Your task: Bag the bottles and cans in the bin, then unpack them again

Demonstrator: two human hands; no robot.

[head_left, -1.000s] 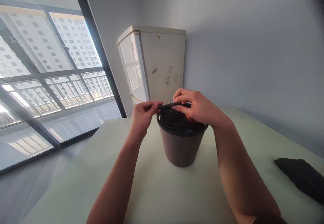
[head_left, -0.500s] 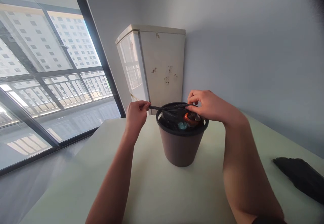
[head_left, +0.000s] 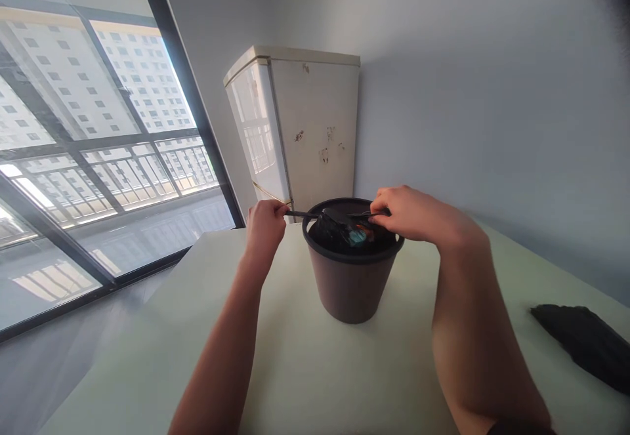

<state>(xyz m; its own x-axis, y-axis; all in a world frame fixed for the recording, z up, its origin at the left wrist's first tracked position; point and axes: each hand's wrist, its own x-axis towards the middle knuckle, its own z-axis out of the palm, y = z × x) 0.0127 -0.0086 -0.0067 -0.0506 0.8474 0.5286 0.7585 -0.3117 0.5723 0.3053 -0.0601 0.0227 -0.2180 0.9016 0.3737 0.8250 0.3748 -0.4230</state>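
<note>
A brown trash can (head_left: 352,287) with a black rim stands upright on the pale table. Inside it is a black garbage bag (head_left: 331,230) gathered together, with bluish and orange contents partly showing. My left hand (head_left: 266,225), left of the rim, is closed on one strand of the bag, which is stretched taut toward the can. Over the right side of the rim, my right hand (head_left: 401,212) pinches another dark strand of the bag. The lower part of the bag is hidden by the can's wall.
Another folded black bag (head_left: 585,340) lies on the pale green table (head_left: 295,369) at the right. Behind the table stands a white refrigerator (head_left: 317,113) with worn marks. A dark-framed glass door (head_left: 180,81) is on the left, and a grey wall (head_left: 482,94) rises behind.
My right hand has shifted slightly right and down, pulling its strand. The bag's mouth has drawn in, covering more of the orange contents. The left hand has barely moved.
</note>
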